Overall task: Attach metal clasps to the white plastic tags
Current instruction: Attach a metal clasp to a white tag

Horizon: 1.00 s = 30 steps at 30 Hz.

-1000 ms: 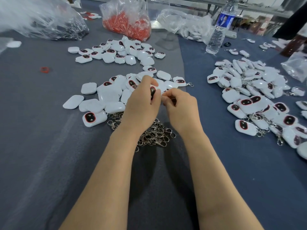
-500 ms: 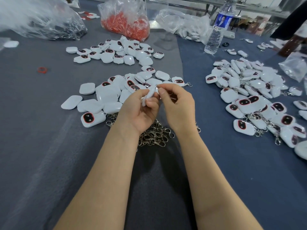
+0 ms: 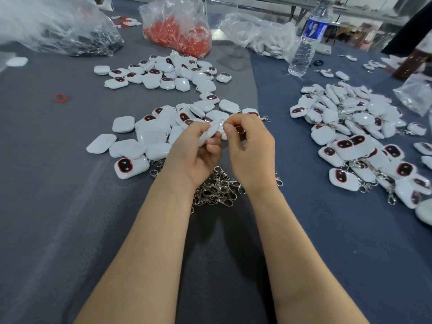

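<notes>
Now the left hand, which a second ago covered the white tag, grips it turned edge-on at 12 o'clock of the clasp heap, while the right hand pinches a metal clasp against its upper end, so threading looks under way.

clasp pile under the hands, tag piles left and right.

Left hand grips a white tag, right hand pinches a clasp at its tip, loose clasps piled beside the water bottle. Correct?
No: the head view shows the loose clasps under the wrists, far from the water bottle. Left hand on the tag, right hand pinching a clasp: correct.
</notes>
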Tool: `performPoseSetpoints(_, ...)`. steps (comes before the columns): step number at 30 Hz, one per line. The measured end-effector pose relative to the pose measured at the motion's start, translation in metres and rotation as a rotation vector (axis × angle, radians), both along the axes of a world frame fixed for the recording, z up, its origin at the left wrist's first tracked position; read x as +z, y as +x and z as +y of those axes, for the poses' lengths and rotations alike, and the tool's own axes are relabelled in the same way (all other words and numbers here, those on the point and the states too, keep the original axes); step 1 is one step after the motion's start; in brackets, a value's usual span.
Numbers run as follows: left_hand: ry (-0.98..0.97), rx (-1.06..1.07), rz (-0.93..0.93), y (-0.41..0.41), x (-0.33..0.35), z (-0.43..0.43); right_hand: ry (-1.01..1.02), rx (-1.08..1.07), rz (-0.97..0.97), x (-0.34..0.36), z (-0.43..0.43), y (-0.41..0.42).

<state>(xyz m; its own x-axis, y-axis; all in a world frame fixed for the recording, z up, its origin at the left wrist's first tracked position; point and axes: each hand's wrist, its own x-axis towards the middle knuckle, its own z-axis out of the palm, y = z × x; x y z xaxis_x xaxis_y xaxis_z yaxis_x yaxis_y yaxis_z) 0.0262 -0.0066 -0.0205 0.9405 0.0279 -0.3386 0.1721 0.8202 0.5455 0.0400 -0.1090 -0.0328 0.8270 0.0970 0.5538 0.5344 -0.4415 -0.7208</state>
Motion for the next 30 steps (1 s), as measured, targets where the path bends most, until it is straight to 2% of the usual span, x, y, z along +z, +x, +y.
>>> performPoseSetpoints(3,0.521,0.199,-0.082,0.000,-0.001,-0.003,-0.070,0.007,0.002,0.000,-0.001,0.001)
performPoseSetpoints(6,1.015,0.299,-0.201,-0.004,-0.003,-0.004,-0.119,0.015,0.033,0.002,-0.005,0.002)
performPoseSetpoints(9,1.334,0.322,-0.350,-0.008,-0.006,-0.001,-0.176,0.020,0.077,0.002,-0.008,0.004)
performPoseSetpoints(11,1.451,0.311,-0.399,-0.010,-0.006,0.001,-0.195,0.024,0.100,0.002,-0.010,0.005)
performPoseSetpoints(17,1.489,0.342,-0.330,-0.006,-0.009,-0.003,-0.101,-0.013,0.231,0.000,-0.010,0.006)
performPoseSetpoints(20,1.387,0.356,-0.231,-0.002,-0.008,-0.003,-0.031,-0.060,0.326,0.002,-0.010,0.009)
performPoseSetpoints(23,1.267,0.281,-0.198,-0.003,-0.004,-0.015,0.096,-0.077,0.373,0.009,-0.013,0.009)
performPoseSetpoints(26,1.217,0.181,-0.262,0.002,0.002,-0.038,0.051,-0.092,0.362,0.014,-0.025,0.009)
performPoseSetpoints(30,1.191,0.149,-0.282,0.021,0.008,-0.079,-0.024,-0.248,0.352,0.024,-0.069,0.012)
